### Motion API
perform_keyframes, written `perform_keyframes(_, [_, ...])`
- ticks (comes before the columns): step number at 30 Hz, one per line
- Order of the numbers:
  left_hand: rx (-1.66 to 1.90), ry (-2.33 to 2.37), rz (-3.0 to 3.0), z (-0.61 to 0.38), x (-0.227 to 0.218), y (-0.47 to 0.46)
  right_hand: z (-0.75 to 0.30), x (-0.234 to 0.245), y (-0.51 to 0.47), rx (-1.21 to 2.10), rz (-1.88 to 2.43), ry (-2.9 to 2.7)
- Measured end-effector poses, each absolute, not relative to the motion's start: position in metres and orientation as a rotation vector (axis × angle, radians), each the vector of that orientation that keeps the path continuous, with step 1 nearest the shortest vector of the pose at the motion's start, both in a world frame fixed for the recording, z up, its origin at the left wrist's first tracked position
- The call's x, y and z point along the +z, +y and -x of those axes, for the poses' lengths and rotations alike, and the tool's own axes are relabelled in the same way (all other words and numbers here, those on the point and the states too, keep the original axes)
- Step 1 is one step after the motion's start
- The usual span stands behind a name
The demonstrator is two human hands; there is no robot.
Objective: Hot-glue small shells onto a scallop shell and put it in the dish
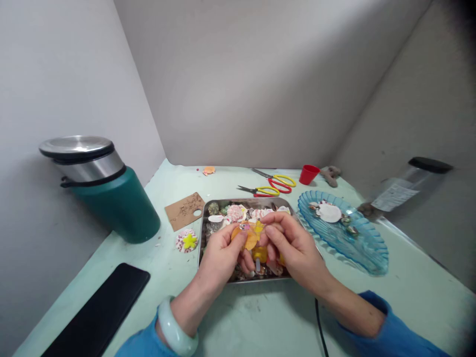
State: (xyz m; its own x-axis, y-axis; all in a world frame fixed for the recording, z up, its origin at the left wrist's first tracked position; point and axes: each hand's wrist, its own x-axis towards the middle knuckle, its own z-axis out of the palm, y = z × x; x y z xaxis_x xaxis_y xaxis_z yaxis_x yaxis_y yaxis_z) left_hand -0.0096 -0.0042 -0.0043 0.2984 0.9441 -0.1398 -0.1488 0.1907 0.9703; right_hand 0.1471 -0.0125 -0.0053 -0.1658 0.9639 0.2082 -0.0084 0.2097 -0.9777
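Note:
Both my hands meet over a metal tray [203, 233] filled with several seashells. My left hand [221, 253] is closed, pinching an orange-yellow shell [250, 237] between thumb and fingers. My right hand [293, 245] is closed on the same shell from the right side, its fingertips touching it. A pale green bangle [173, 329] sits on my left wrist. Both sleeves are blue.
A blue glass plate [368, 245] with a white shell and a few small ones lies right of the tray. Two pairs of scissors [273, 184], a red cup [308, 174], a green lidded canister [107, 191], a brown card [185, 210], a decorated shell [187, 241] and a black slab [98, 312] surround it.

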Motion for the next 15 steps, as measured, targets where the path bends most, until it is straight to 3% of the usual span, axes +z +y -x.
perform_keyframes(15, [0.951, 0.923, -1.148, 0.0090, -0.0046, -0.0090, -0.1450, -0.0097, -0.0156, 1.115, 1.061, -1.430])
